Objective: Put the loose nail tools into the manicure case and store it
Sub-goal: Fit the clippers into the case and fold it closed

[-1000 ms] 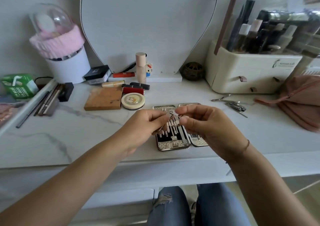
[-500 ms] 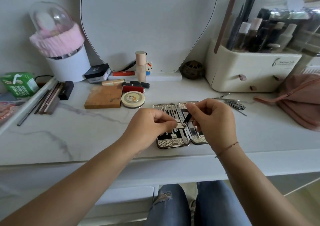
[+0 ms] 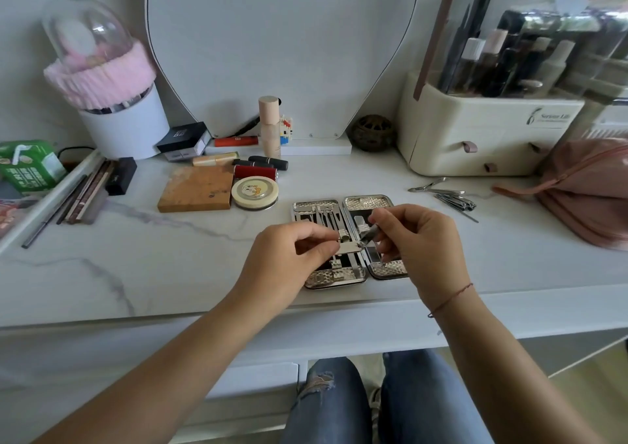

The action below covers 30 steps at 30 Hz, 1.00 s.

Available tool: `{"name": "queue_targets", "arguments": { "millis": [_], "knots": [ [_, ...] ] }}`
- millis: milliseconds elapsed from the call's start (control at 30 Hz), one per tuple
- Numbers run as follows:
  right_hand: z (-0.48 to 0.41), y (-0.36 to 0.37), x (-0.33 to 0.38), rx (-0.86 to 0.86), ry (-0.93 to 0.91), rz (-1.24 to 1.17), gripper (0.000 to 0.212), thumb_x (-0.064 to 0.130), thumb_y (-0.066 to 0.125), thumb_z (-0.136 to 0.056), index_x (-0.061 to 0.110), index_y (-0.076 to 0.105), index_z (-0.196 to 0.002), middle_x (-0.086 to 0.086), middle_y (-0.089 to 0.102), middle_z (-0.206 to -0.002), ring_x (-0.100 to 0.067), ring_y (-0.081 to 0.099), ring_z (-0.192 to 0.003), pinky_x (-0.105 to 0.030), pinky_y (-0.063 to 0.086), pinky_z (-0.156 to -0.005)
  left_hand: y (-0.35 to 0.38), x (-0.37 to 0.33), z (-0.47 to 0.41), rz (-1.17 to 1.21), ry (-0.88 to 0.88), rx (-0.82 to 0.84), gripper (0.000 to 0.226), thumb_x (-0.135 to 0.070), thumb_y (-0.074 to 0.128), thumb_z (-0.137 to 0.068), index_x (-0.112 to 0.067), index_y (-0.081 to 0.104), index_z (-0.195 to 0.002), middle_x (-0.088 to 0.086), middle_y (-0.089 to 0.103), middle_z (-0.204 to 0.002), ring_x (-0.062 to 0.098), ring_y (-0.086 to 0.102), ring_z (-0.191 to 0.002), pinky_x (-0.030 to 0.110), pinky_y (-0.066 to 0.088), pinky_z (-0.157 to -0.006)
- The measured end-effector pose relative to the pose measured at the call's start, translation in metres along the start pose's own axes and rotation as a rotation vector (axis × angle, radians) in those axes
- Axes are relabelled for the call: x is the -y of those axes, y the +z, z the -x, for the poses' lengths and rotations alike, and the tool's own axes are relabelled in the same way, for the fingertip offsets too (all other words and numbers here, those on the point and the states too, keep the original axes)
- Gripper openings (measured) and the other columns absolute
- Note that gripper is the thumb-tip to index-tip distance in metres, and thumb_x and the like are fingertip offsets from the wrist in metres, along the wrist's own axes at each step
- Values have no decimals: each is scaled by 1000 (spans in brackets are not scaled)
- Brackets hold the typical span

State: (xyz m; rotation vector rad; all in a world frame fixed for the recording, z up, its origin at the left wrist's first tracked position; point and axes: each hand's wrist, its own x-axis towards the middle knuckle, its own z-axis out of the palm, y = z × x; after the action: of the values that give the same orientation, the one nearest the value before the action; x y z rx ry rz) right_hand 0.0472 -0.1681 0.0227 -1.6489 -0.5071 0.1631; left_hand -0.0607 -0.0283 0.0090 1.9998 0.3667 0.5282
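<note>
Gleaming nail tools (image 3: 321, 218) inside the open manicure case (image 3: 370, 201)

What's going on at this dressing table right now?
A person is packing a manicure set at a white table. The left hand and right hand pinch a small metal nail tool between them, just above the open manicure case, whose left half already holds several tools. A few loose tools lie on the table to the right, near a pink bag, not yet packed.
</note>
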Motion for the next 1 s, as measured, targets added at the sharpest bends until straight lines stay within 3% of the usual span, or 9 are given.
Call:
{"name": "queue_targets", "arguments": {
  "millis": [133,233,400,600,767,900,1000],
  "knots": [
    [-5,-17,-3,-44,6,139,20,16,63,-86,6,68,-70,-1,61,-49,-6,51,-39,-18,47,-41,-9,11,5,-279,178,79,40,-49,65,-73,-32,66,-109,-24,53,-115,-12,40,-112,-2,23,-91],
    [-8,-26,-3,-41,2,223,20,17,64,-86,6,68,-69,0,58,-46,-5,50,-37,-17,46,-39,-14,19,9,-281,181,156,51,-54,65,-68,-31,64,-114,-22,52,-121,-10,37,-119,5,25,-97],
    [-9,-23,3,0,-50,334,21,18,64,-86,7,67,-69,6,58,-42,-3,49,-35,-15,42,-38,-15,21,10,-278,140,208,58,-54,67,-66,-33,60,-119,-23,52,-121,-9,40,-119,4,26,-98],
    [-8,-10,4,42,-61,395,22,20,62,-86,6,67,-69,-5,65,-54,-10,55,-41,-33,54,-49,-15,22,9,-259,136,210,60,-56,67,-65,-29,61,-118,-28,49,-117,-8,43,-117,-2,26,-94],
    [-7,-1,-1,50,-8,271,20,17,64,-86,5,66,-70,2,59,-43,-8,51,-38,-20,47,-41,-16,25,9,-242,140,210,67,-68,61,-60,-33,61,-116,-31,50,-116,-9,43,-116,-1,27,-94],
    [-3,5,-3,36,-8,215,19,18,65,-85,5,66,-72,0,61,-47,-9,51,-40,-20,47,-40,-15,25,8,-237,146,205,63,-65,64,-62,-32,62,-116,-31,51,-115,-9,44,-115,1,28,-95],
    [-1,9,-3,28,-10,189,19,18,64,-86,6,65,-71,-1,60,-48,-8,50,-39,-20,46,-40,-14,24,8,-241,142,203,51,-55,68,-64,-31,67,-108,-28,53,-113,-6,45,-114,10,33,-98]
  ]
}}
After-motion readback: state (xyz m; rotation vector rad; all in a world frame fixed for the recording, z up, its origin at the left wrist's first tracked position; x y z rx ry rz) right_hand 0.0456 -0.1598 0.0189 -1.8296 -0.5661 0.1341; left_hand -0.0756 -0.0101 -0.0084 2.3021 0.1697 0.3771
